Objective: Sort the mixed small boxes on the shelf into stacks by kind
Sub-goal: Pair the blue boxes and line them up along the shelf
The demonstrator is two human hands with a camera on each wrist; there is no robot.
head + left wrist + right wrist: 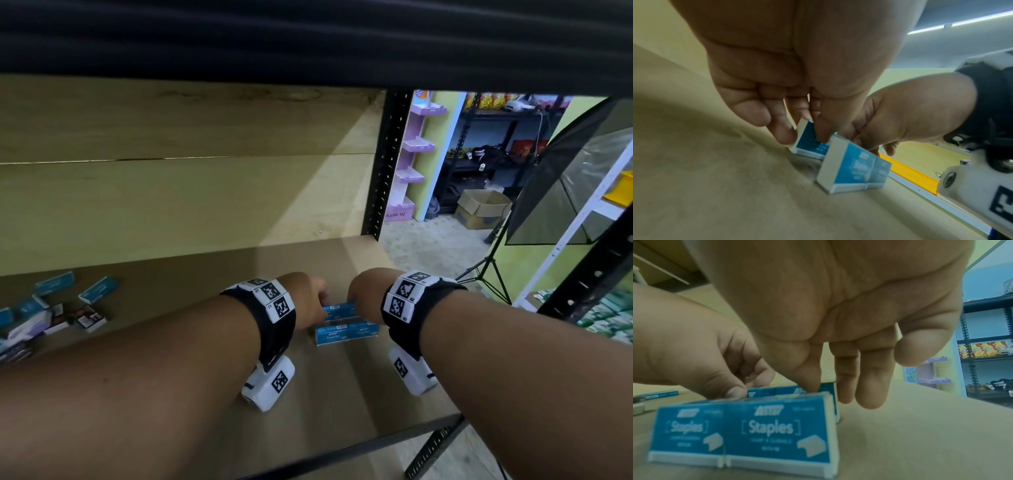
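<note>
Two rows of blue staples boxes stand on the brown shelf board. The front row is two boxes side by side, untouched. My left hand pinches the left end of the back row between thumb and fingers. My right hand holds that row's right end, thumb on the front top edge and fingers down behind it. A mixed pile of small boxes, blue, dark red and pale purple, lies at the shelf's far left.
A black perforated upright marks the shelf's right end, and a black rail runs along its front edge. The upper shelf hangs close overhead. Beyond are a purple display stand, a cardboard box and a light stand.
</note>
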